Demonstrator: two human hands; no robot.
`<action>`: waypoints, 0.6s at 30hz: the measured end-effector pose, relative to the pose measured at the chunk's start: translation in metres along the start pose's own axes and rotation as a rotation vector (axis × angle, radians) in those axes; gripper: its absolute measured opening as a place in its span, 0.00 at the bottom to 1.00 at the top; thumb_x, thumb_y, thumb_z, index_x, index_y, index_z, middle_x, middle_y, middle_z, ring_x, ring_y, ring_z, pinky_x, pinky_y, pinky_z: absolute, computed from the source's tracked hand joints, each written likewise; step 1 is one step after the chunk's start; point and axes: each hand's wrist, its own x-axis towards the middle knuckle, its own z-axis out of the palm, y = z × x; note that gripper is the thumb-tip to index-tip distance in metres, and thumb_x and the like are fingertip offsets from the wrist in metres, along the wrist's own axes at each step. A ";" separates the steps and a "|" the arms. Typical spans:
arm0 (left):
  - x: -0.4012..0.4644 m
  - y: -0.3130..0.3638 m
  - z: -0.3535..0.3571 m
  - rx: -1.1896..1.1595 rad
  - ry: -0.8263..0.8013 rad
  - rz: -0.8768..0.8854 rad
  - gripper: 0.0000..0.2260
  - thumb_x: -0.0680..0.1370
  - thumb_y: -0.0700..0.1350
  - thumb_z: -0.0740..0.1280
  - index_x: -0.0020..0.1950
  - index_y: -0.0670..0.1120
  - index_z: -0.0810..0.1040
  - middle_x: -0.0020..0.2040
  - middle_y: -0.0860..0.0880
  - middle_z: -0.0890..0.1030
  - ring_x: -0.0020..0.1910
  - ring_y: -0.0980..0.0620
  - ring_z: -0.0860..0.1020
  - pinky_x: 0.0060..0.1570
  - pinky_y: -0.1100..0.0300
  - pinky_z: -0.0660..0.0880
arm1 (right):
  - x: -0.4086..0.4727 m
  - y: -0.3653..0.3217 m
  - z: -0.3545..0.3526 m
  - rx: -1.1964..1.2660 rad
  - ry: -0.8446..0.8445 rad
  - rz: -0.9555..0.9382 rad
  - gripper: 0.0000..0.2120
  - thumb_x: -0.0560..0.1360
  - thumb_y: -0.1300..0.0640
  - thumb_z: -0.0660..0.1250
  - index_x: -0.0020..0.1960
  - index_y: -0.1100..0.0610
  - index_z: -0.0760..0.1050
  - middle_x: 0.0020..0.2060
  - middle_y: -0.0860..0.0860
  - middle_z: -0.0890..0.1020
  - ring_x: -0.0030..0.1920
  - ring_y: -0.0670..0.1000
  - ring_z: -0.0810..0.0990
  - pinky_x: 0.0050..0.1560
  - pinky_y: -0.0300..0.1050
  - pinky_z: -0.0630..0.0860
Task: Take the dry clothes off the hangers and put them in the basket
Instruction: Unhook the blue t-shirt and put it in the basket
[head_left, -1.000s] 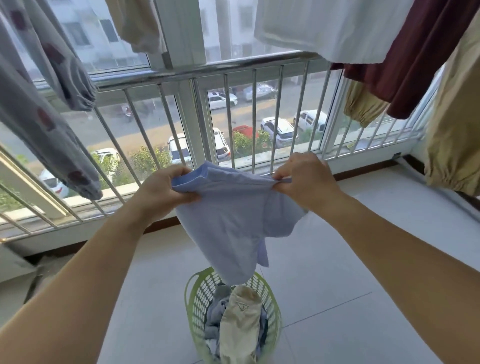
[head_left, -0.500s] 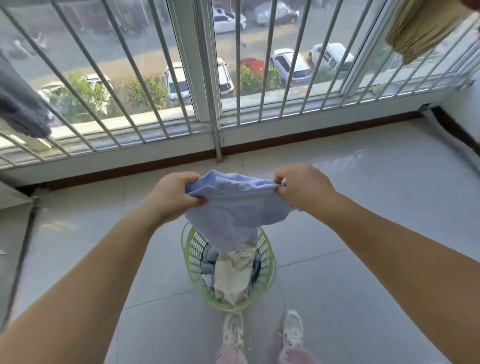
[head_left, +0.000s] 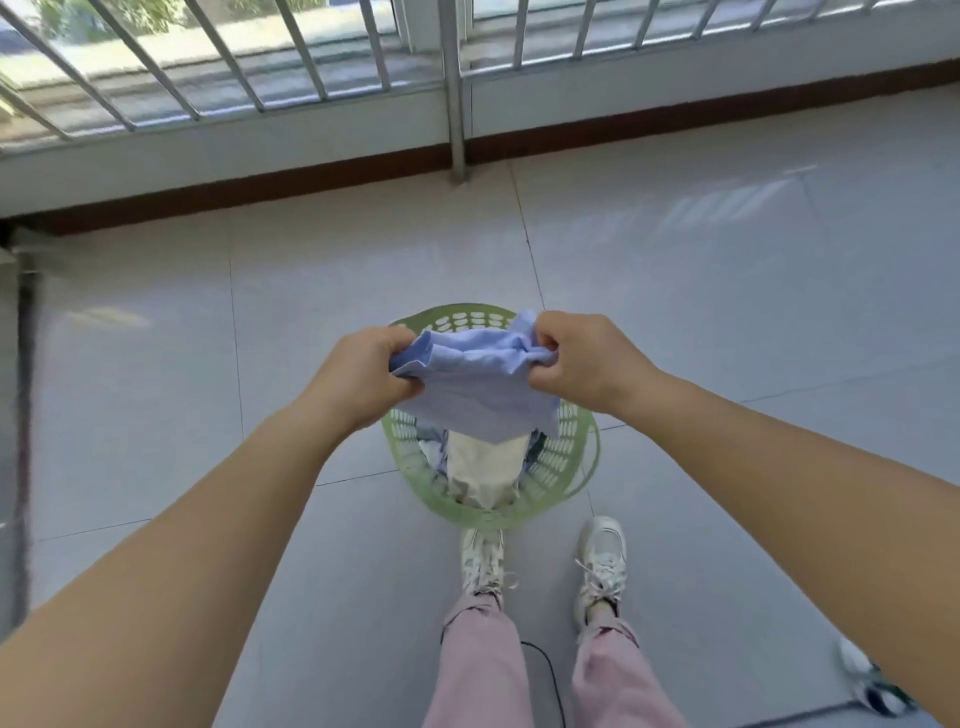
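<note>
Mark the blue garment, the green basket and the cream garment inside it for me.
blue garment (head_left: 478, 387): head view, middle of the cloth between the hands.
green basket (head_left: 569, 470): head view, right wall.
cream garment (head_left: 480, 470): head view, its visible middle.

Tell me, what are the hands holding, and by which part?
Both hold a light blue garment by its bunched upper edge: left hand at one end, right hand at the other, over the green basket.

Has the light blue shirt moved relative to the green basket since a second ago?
Yes. The light blue shirt has come down toward the green plastic laundry basket.
</note>
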 end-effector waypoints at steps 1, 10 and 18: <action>0.004 -0.005 0.005 0.004 0.002 -0.004 0.12 0.71 0.35 0.67 0.33 0.50 0.70 0.32 0.51 0.70 0.33 0.50 0.67 0.32 0.61 0.63 | 0.005 0.001 0.007 0.035 0.006 -0.001 0.13 0.71 0.60 0.64 0.35 0.53 0.61 0.30 0.49 0.69 0.36 0.54 0.67 0.31 0.40 0.61; 0.049 -0.046 0.060 -0.001 0.141 0.056 0.19 0.73 0.38 0.65 0.30 0.55 0.62 0.34 0.51 0.68 0.38 0.49 0.65 0.30 0.69 0.59 | 0.073 0.037 0.058 -0.109 -0.029 -0.004 0.06 0.74 0.63 0.61 0.40 0.53 0.70 0.39 0.52 0.74 0.42 0.54 0.70 0.36 0.42 0.64; 0.064 -0.050 0.109 -0.085 0.200 0.119 0.18 0.69 0.34 0.67 0.31 0.54 0.63 0.37 0.50 0.70 0.39 0.47 0.69 0.37 0.57 0.63 | 0.075 0.063 0.059 -0.316 0.007 -0.087 0.11 0.72 0.65 0.59 0.35 0.52 0.63 0.30 0.48 0.67 0.39 0.54 0.69 0.39 0.41 0.56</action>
